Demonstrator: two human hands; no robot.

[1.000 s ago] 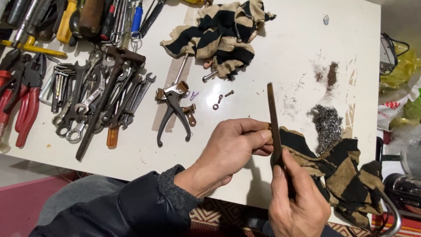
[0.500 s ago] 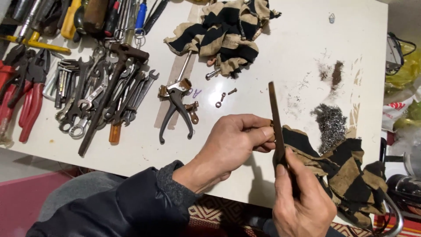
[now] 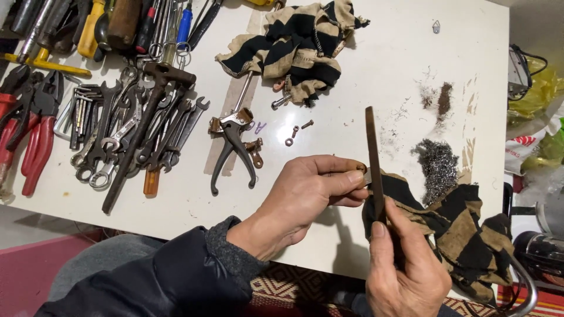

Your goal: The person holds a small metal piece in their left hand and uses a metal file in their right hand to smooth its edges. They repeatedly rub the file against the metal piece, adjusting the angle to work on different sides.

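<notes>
File (image 3: pixel 372 158), a dark, narrow metal strip, stands nearly upright over the near edge of the white bench (image 3: pixel 364 70), as it did half a second ago; its tilt and place between the hands look unchanged. The right hand (image 3: pixel 408 270) holds its lower end, thumb pressed along the strip, fingers closed on it. The left hand (image 3: pixel 305 196) has its fingers (image 3: pixel 346 176) pinched together on a small brownish piece (image 3: pixel 359 168) right beside the file, just as before. A striped rag (image 3: pixel 458 235) lies under the right hand, with a tuft of steel wool (image 3: pixel 437 167) just beyond it. Farther left rest the pliers (image 3: pixel 235 147) and a heap of wrenches (image 3: pixel 129 135), none of them moved.
</notes>
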